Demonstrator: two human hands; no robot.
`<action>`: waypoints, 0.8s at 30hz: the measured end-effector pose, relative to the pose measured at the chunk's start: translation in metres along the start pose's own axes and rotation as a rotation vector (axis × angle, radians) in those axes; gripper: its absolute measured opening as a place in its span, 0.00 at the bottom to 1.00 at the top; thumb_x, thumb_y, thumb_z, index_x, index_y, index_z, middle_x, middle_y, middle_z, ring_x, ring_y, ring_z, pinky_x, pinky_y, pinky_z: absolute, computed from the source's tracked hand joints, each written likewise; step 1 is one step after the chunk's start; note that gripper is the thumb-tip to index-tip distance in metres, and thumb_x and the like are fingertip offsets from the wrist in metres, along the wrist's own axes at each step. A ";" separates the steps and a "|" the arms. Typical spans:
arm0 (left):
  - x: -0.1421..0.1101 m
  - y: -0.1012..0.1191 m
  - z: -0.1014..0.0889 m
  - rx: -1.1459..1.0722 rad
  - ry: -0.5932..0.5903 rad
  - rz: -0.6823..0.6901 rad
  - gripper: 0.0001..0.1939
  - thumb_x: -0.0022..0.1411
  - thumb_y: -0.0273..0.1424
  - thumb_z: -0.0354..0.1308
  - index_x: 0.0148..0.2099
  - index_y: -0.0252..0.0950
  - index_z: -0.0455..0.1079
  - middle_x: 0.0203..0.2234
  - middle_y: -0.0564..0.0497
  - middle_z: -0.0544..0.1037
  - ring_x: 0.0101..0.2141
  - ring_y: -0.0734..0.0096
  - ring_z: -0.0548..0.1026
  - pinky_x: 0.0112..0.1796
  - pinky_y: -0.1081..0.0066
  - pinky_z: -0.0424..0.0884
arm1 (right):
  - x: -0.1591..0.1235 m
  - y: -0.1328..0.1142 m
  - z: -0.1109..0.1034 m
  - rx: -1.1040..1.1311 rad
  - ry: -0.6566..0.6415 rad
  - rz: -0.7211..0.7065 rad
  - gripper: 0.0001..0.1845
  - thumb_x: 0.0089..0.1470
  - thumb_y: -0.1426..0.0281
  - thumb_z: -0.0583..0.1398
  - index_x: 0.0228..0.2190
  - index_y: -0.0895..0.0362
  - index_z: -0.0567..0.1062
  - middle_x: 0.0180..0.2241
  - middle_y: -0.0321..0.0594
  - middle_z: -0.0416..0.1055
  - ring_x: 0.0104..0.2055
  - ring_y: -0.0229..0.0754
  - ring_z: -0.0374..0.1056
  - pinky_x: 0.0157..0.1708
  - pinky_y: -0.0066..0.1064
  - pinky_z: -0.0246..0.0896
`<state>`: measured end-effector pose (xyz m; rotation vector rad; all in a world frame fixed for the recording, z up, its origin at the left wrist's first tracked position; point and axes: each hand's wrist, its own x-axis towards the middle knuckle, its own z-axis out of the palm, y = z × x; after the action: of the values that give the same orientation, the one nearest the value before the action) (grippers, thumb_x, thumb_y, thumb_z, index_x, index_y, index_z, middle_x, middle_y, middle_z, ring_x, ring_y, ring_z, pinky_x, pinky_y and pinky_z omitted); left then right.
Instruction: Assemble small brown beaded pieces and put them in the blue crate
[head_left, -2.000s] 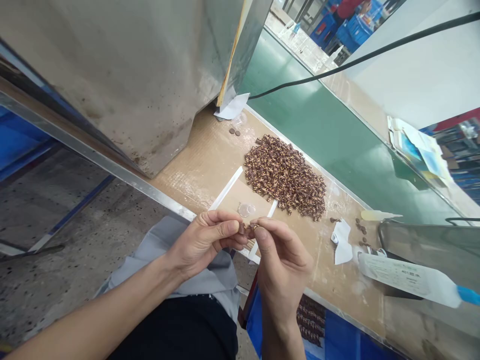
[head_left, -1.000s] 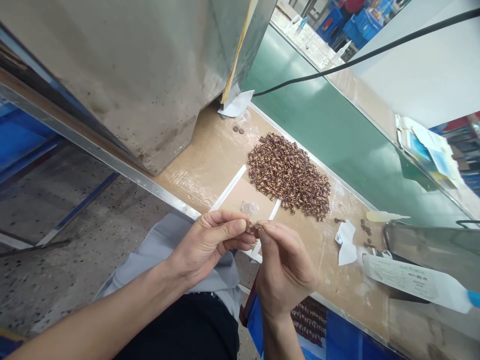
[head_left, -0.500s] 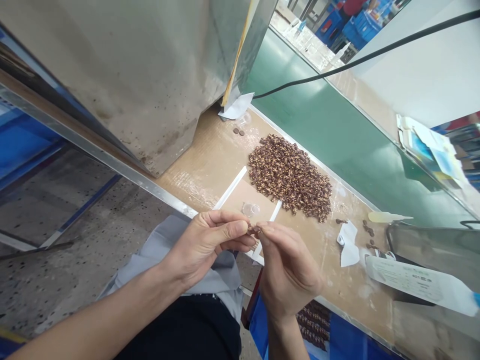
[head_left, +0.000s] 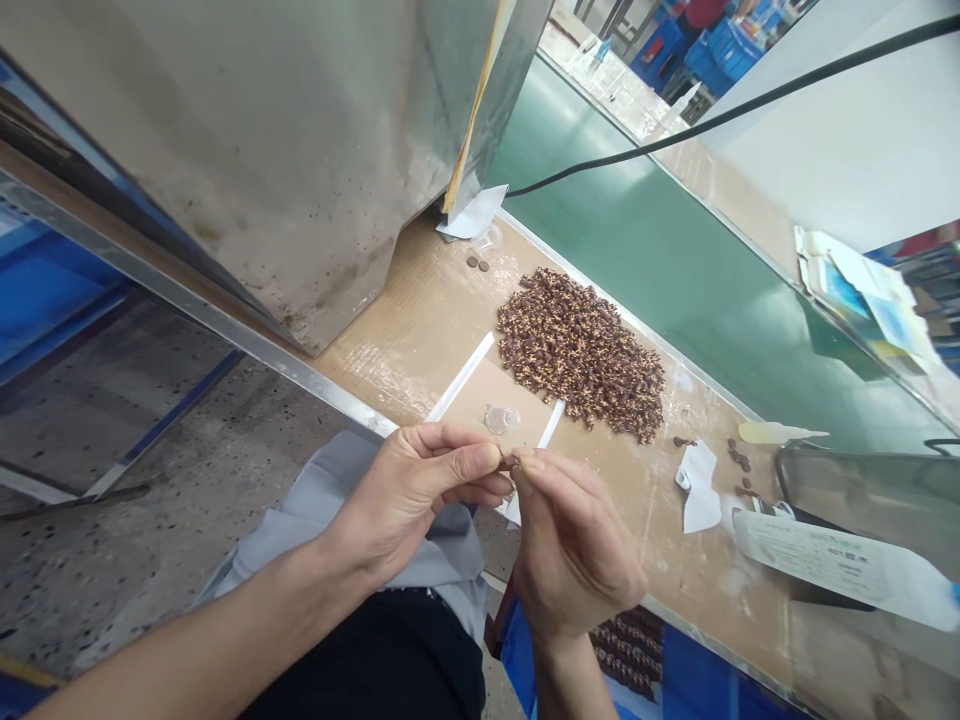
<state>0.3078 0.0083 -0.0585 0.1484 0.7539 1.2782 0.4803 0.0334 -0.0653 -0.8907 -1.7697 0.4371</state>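
"Which way does the small brown piece (head_left: pixel 508 463) point?"

"Crosswise, judging by the sliver showing between the left hand (head_left: pixel 420 490) and the right hand (head_left: pixel 576 545); its true long axis cannot be told."

"And the hands?"

"Both are pinched closed on it, thumb to fingers, near the edge of the tabletop (head_left: pixel 409 300), a brown-and-yellow pile (head_left: pixel 581 352) lying beyond. Fingertips hide most of the piece."
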 end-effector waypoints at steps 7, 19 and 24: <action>-0.010 0.002 -0.010 0.367 0.039 0.232 0.17 0.78 0.47 0.76 0.47 0.38 0.90 0.36 0.46 0.92 0.35 0.65 0.90 0.42 0.70 0.87 | 0.003 -0.007 -0.003 0.147 0.000 0.300 0.09 0.74 0.76 0.74 0.47 0.49 0.91 0.44 0.38 0.90 0.45 0.46 0.88 0.46 0.37 0.89; -0.018 0.005 -0.009 0.947 -0.192 0.560 0.16 0.88 0.34 0.56 0.42 0.39 0.74 0.31 0.55 0.75 0.31 0.71 0.72 0.36 0.68 0.68 | -0.003 -0.008 -0.007 0.117 -0.011 0.222 0.13 0.73 0.79 0.74 0.49 0.49 0.91 0.46 0.38 0.90 0.48 0.44 0.88 0.50 0.36 0.88; -0.019 0.008 -0.010 0.981 -0.218 0.561 0.16 0.88 0.35 0.57 0.43 0.39 0.76 0.31 0.54 0.77 0.31 0.70 0.73 0.36 0.67 0.68 | -0.006 -0.008 -0.008 0.108 -0.009 0.191 0.17 0.72 0.82 0.73 0.51 0.48 0.91 0.47 0.37 0.91 0.48 0.44 0.88 0.50 0.36 0.88</action>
<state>0.2933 -0.0096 -0.0537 1.3464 1.1382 1.2684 0.4857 0.0232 -0.0609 -0.9860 -1.6585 0.6552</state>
